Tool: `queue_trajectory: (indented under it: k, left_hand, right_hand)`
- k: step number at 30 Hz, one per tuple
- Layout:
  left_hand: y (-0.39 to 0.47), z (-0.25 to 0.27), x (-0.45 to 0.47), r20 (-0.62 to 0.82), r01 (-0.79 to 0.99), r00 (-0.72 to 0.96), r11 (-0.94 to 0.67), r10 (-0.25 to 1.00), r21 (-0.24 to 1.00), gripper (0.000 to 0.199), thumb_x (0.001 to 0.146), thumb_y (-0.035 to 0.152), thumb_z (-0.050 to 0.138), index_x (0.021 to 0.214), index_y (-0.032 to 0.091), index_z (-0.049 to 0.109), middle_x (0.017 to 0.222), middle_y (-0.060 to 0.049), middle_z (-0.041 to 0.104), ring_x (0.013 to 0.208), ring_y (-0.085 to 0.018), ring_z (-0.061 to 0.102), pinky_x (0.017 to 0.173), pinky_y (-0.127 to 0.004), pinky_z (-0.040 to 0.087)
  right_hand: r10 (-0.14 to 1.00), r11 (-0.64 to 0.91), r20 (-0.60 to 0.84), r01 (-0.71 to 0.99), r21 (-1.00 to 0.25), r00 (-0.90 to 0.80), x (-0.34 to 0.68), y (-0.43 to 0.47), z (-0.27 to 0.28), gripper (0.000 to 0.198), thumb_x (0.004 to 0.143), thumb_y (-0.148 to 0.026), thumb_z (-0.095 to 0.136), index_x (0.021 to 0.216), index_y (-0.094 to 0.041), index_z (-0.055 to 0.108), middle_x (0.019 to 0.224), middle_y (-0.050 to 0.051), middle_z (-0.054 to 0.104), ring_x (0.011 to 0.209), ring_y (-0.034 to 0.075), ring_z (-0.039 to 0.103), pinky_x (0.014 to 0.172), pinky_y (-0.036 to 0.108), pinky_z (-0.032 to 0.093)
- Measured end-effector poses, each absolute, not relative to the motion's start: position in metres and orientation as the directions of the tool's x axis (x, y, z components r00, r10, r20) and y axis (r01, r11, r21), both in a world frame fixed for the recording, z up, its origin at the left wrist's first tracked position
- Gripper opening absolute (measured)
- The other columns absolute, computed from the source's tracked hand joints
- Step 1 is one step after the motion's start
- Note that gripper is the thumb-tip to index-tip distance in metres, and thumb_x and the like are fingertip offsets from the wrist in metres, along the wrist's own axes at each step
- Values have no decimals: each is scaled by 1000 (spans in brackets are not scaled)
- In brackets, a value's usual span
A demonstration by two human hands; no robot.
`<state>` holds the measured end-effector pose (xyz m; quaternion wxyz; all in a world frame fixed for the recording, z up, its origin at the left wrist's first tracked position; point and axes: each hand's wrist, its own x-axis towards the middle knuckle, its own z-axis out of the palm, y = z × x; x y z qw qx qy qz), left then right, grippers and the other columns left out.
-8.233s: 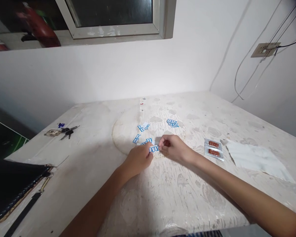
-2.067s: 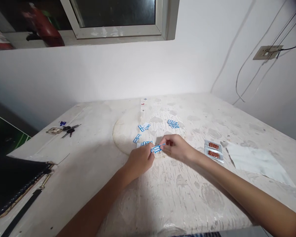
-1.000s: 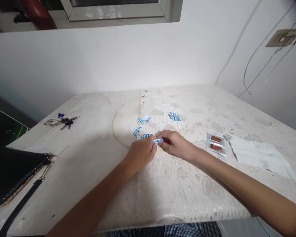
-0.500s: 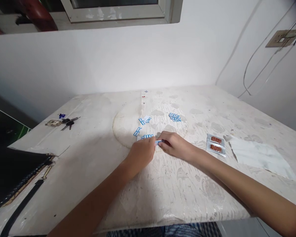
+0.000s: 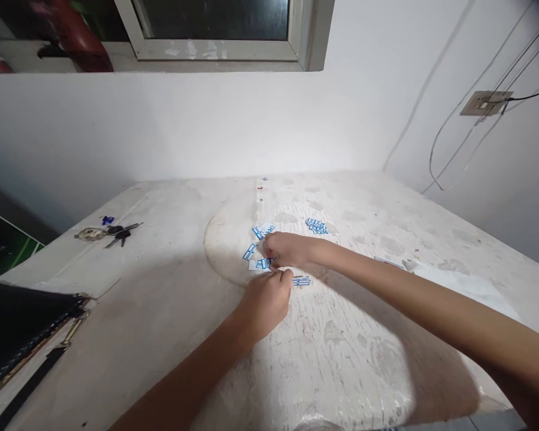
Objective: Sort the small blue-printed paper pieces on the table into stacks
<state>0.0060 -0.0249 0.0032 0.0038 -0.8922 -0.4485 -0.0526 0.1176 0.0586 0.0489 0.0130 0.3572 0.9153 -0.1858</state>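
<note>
My left hand [image 5: 269, 299] is closed, thumb against curled fingers, on a small blue-and-white paper strip [image 5: 302, 281] that sticks out to its right. Just beyond it, my right hand [image 5: 288, 248] bends down over loose white paper pieces with blue-outlined boxes [image 5: 261, 264]. Its fingertips are drawn together at those pieces; whatever they pinch is hidden. To the left of the right fingertips lies another blue-lined piece [image 5: 250, 251], with more pieces [image 5: 258, 232] behind. Farther right, a separate cluster of blue-outlined pieces [image 5: 317, 225] rests on the table [image 5: 341, 335].
Keys [image 5: 121, 230] lie at the left, near a black bag [image 5: 27, 329] with a strap. A white cloth or paper sheet [image 5: 467, 290] is on the right, behind my right forearm. The table meets a white wall [image 5: 233, 126] with a socket [image 5: 485, 103] and cables.
My right hand has left the strip held in the left hand and moved left onto the loose pieces. My right forearm now covers most of the foil packets. The camera view has tilted up.
</note>
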Motion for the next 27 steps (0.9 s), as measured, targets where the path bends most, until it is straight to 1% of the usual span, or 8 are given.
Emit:
queue_trajectory:
  k: [2, 4, 8, 11, 13, 15, 18, 27]
  left_hand:
    - [-25, 2, 6, 95, 803, 589, -594, 802, 36, 18, 88, 18, 30, 79, 16, 46, 72, -4, 59, 64, -16, 55, 53, -26, 33]
    - [-24, 2, 6, 100, 810, 578, -584, 810, 47, 18, 88, 18, 30, 81, 16, 46, 74, -4, 60, 66, -16, 56, 53, -26, 33]
    - [-20, 1, 2, 142, 848, 503, -519, 852, 109, 18, 89, 20, 28, 85, 17, 46, 76, -3, 61, 67, -15, 56, 54, -25, 32]
    - [-15, -1, -1, 143, 882, 436, -453, 889, 131, 19, 89, 21, 28, 86, 18, 46, 77, -4, 61, 67, -15, 56, 53, -25, 30]
    - [-12, -3, -2, 138, 887, 423, -441, 895, 139, 18, 89, 22, 28, 87, 18, 46, 78, -3, 60, 66, -15, 56, 52, -25, 29]
    - [-11, -3, -2, 140, 887, 420, -439, 896, 142, 18, 89, 24, 28, 87, 19, 45, 77, -2, 60, 63, -14, 55, 51, -25, 28]
    - [-11, -2, -1, 122, 895, 411, -425, 903, 132, 17, 88, 24, 28, 83, 20, 43, 73, -1, 58, 59, -14, 53, 49, -25, 26]
    - [-16, 13, 2, 13, 902, 402, -399, 915, 163, 19, 80, 16, 28, 90, 19, 44, 74, -2, 55, 55, -14, 47, 48, -26, 26]
  right_hand:
    - [650, 660, -219, 684, -311, -728, 113, 61, 52, 10, 63, -7, 59, 68, -13, 53, 73, 5, 54, 65, 13, 45, 52, 22, 31]
    - [654, 639, -213, 681, -357, -726, 116, 62, 52, 10, 64, -6, 56, 68, -14, 52, 69, 3, 53, 62, 11, 44, 51, 22, 30]
    - [709, 589, -28, 614, -526, -705, 141, 58, 49, 15, 68, -3, 46, 72, -14, 55, 65, 0, 53, 57, 9, 45, 54, 21, 32]
    - [811, 477, 99, 555, -682, -576, 165, 44, 50, 17, 71, -7, 43, 76, -15, 56, 66, 0, 55, 54, 8, 48, 55, 22, 36]
    - [860, 396, 120, 501, -770, -496, 177, 31, 51, 14, 73, -12, 44, 78, -15, 57, 65, 1, 56, 54, 9, 50, 53, 23, 38]
    - [864, 351, 86, 472, -808, -496, 183, 19, 50, 11, 73, -15, 46, 76, -15, 57, 60, 0, 54, 51, 9, 49, 50, 22, 37]
    - [834, 361, 61, 457, -813, -549, 184, 9, 42, 12, 73, -13, 45, 74, -16, 57, 56, -2, 52, 48, 8, 46, 46, 21, 34]
    - [821, 505, 216, 495, -707, -529, 172, 5, 25, 23, 63, 0, 40, 72, -16, 54, 68, -1, 53, 59, 8, 46, 57, 22, 36]
